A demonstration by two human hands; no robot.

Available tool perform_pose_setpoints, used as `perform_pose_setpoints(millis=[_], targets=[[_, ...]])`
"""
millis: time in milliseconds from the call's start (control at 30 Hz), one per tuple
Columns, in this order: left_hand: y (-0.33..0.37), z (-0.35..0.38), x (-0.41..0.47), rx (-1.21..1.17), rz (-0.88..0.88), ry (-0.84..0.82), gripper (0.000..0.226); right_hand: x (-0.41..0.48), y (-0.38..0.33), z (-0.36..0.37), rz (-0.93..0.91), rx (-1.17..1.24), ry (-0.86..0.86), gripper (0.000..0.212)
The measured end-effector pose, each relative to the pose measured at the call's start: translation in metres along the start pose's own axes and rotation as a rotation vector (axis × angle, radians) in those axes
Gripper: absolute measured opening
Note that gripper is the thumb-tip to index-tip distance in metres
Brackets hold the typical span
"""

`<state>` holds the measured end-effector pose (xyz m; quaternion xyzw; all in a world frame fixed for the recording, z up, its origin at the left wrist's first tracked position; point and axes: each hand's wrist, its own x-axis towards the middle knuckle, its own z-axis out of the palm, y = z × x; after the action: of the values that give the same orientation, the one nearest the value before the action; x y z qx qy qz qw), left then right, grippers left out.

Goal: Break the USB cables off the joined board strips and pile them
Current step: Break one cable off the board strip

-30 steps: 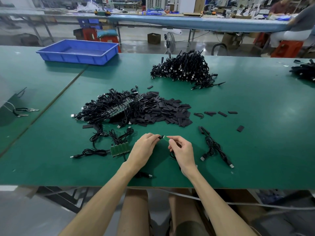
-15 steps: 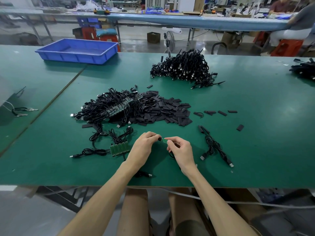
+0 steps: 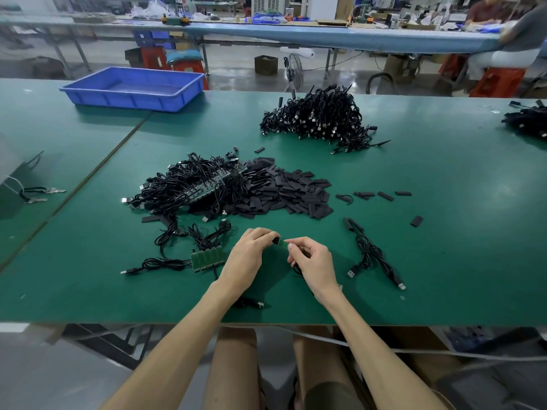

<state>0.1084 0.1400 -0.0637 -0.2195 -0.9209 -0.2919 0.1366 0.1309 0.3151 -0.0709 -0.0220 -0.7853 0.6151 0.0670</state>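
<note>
USB cable end [image 3: 276, 240] sits pinched in our left hand [image 3: 251, 255], green board piece [image 3: 284, 245] in our right hand [image 3: 313, 264]; we should bend sharply between them.

Our bare forearms reach in over the near edge of the bench [image 3: 444, 261] and converge at the middle. Our left grip [image 3: 251, 253] lies knuckles up, its fingers curled, the tips pinching the black end of a cable [image 3: 276, 240]. Our right grip [image 3: 313, 261] faces it, thumb and forefinger pinching a small green board [image 3: 284, 244], the other fingers curled under. The two grips nearly touch.
</note>
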Motion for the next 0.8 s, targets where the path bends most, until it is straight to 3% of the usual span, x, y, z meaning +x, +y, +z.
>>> perform_pose_setpoints(millis=[267,800], targets=[[-0.0022,0.0007,0.0016,-0.005,0.087,-0.012,0.030,0.0009,0.0007,0.0004,0.022,-0.009,-0.017,0.012],[0.0000,0.0018,-0.0003,-0.013,0.092,-0.052,0.026,0.0012,-0.0010,-0.0006,0.054,0.055,-0.044,0.012]])
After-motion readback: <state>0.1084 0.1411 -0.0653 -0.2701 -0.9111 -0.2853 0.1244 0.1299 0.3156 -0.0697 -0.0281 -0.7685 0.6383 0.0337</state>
